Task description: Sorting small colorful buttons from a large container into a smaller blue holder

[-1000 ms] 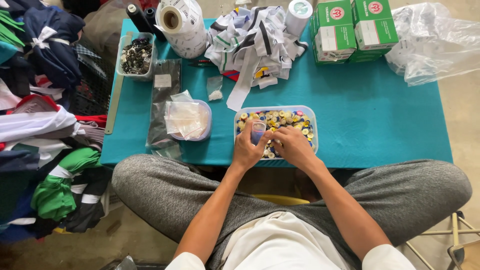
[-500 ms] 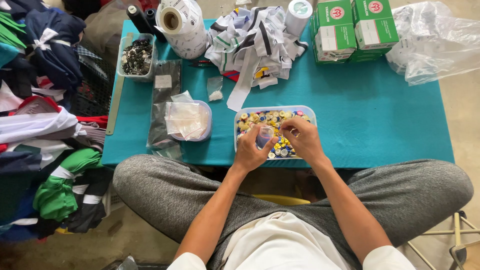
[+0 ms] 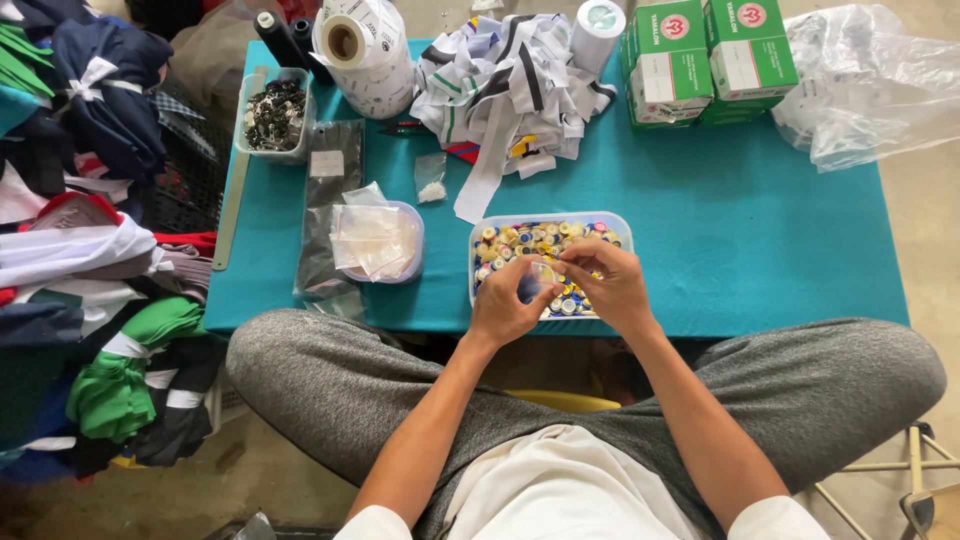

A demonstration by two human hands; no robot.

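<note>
I see both hands over the clear tray (image 3: 478, 262) of small coloured buttons (image 3: 520, 240), which sits at the near edge of the teal table (image 3: 760, 230). My left hand (image 3: 508, 305) is closed around a small clear bag (image 3: 540, 275) with something dark inside. My right hand (image 3: 605, 285) pinches the bag's top, fingers narrow. To the left lies a round tub (image 3: 412, 245) holding clear packets. Green boxes (image 3: 710, 55) stand at the far right, cloth strips (image 3: 510, 75) far centre.

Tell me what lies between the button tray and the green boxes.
Head view: only bare teal tablecloth lies between the button tray and the green boxes.
</note>
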